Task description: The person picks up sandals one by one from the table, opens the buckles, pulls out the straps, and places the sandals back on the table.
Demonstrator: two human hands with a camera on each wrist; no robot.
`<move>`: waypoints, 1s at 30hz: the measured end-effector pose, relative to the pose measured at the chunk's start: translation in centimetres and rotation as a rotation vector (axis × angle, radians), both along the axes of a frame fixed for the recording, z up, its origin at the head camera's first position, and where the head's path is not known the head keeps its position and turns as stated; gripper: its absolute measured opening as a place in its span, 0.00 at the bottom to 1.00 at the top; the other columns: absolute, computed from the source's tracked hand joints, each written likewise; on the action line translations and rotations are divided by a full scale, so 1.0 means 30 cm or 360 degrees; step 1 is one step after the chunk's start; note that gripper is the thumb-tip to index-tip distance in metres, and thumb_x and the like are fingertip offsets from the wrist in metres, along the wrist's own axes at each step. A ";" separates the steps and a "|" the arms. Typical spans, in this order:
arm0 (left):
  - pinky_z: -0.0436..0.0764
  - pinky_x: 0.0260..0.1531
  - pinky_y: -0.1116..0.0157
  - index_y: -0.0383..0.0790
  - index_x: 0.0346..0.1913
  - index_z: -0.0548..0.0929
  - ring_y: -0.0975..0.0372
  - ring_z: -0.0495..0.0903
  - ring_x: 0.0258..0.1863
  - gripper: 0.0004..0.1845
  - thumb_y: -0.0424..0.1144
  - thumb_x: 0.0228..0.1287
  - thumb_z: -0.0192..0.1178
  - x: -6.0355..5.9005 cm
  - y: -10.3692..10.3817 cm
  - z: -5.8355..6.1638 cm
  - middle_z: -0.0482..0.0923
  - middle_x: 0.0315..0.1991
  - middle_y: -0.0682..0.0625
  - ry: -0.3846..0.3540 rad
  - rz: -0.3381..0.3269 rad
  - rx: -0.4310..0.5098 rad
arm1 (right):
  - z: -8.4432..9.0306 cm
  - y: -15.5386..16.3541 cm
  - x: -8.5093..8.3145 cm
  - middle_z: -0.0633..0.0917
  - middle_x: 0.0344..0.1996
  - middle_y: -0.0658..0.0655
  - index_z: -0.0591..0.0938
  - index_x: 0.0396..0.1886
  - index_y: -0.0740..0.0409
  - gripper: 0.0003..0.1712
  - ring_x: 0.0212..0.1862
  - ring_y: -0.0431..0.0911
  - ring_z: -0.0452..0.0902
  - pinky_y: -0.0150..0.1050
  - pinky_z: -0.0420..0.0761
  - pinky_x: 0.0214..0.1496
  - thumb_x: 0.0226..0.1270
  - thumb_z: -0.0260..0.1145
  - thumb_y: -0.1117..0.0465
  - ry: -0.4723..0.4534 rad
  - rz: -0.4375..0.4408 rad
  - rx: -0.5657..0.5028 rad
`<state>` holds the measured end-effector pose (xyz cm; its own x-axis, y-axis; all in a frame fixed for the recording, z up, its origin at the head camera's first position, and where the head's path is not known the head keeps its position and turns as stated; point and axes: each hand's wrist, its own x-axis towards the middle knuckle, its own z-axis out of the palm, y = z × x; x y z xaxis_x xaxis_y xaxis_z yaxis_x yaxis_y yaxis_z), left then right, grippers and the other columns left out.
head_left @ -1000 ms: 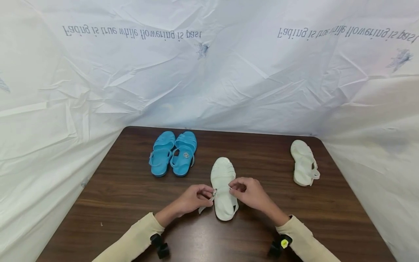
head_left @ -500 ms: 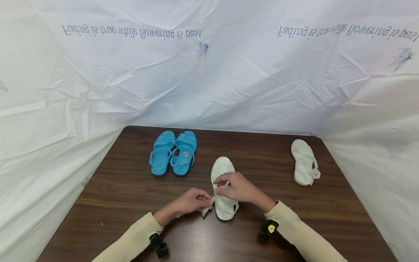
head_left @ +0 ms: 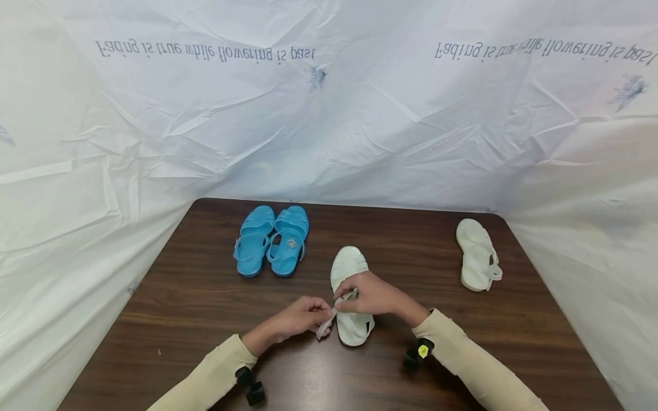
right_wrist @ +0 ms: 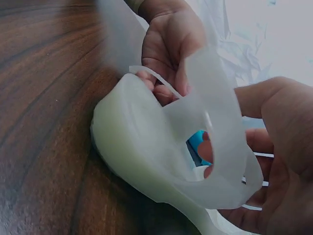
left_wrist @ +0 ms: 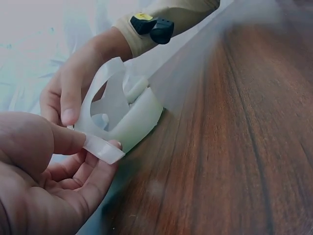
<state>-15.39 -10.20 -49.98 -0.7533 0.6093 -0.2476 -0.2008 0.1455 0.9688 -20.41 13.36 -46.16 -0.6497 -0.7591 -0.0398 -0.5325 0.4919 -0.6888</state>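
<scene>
A white sandal point(head_left: 348, 261) lies toe-forward on the dark wooden table, between my hands. My left hand point(head_left: 298, 318) pinches the free end of its ankle strap point(left_wrist: 103, 149) between thumb and fingers, low at the sandal's left side. Across the sandal reaches my right hand point(head_left: 374, 294), its thumb and forefinger pinching at the left edge where the strap joins. A small metal buckle there is mostly hidden by those fingertips. The right wrist view has the heel and raised strap loop point(right_wrist: 222, 122) close up, with the left hand point(right_wrist: 171, 44) behind.
A pair of blue sandals point(head_left: 252, 245) stands side by side at the back left. Another white sandal point(head_left: 475, 257) lies near the table's right edge, its strap loose. White sheeting point(head_left: 329, 142) hangs behind and beside the table point(head_left: 205, 274).
My right hand has moved left across the sandal, from its right side to the buckle at the left edge. The left hand has shifted slightly down along the strap.
</scene>
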 end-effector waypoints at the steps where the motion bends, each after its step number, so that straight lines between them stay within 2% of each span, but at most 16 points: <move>1: 0.85 0.38 0.64 0.22 0.46 0.80 0.60 0.84 0.34 0.12 0.33 0.78 0.54 -0.001 0.001 0.000 0.82 0.34 0.45 -0.0001 -0.0002 0.0002 | 0.001 0.003 -0.003 0.88 0.40 0.38 0.90 0.46 0.50 0.11 0.47 0.35 0.83 0.36 0.82 0.49 0.70 0.70 0.52 -0.0005 0.0016 0.0012; 6: 0.84 0.34 0.65 0.22 0.46 0.80 0.61 0.83 0.31 0.12 0.32 0.77 0.54 -0.007 0.001 0.005 0.82 0.32 0.45 0.0038 0.0018 -0.0041 | 0.005 0.012 -0.017 0.87 0.41 0.36 0.90 0.46 0.48 0.10 0.47 0.33 0.82 0.35 0.82 0.51 0.67 0.72 0.53 -0.0010 0.0092 0.0061; 13: 0.83 0.33 0.65 0.27 0.45 0.81 0.61 0.83 0.31 0.10 0.34 0.77 0.57 -0.004 0.002 0.009 0.83 0.31 0.46 0.0150 0.0062 -0.0110 | 0.001 0.007 -0.021 0.89 0.42 0.41 0.91 0.45 0.49 0.10 0.46 0.32 0.82 0.33 0.82 0.50 0.65 0.76 0.56 0.0096 0.0154 0.0039; 18: 0.83 0.33 0.65 0.30 0.44 0.83 0.60 0.83 0.32 0.10 0.37 0.77 0.58 0.007 0.001 0.003 0.83 0.32 0.46 0.0226 0.0133 -0.0112 | -0.012 0.007 -0.012 0.89 0.43 0.43 0.91 0.47 0.51 0.11 0.42 0.32 0.81 0.33 0.82 0.44 0.66 0.75 0.56 0.0144 0.0111 0.0025; 25: 0.81 0.31 0.68 0.31 0.43 0.84 0.61 0.82 0.30 0.09 0.36 0.76 0.59 0.017 0.018 -0.027 0.83 0.31 0.44 0.0398 0.0268 -0.0076 | -0.040 0.011 -0.001 0.89 0.44 0.46 0.91 0.47 0.50 0.10 0.38 0.33 0.79 0.31 0.81 0.39 0.67 0.74 0.56 0.0106 0.0043 -0.0104; 30: 0.81 0.29 0.68 0.30 0.42 0.83 0.61 0.81 0.30 0.09 0.34 0.76 0.58 0.019 0.032 -0.019 0.83 0.31 0.45 0.0419 0.0329 -0.0108 | -0.079 0.011 0.003 0.90 0.43 0.46 0.91 0.46 0.52 0.11 0.37 0.33 0.79 0.32 0.81 0.38 0.67 0.75 0.56 0.0043 -0.0030 -0.0205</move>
<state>-14.81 -9.23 -50.55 -0.9027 0.4256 -0.0630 0.0228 0.1937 0.9808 -20.32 13.69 -48.54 -0.6637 -0.7443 0.0748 -0.5430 0.4106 -0.7325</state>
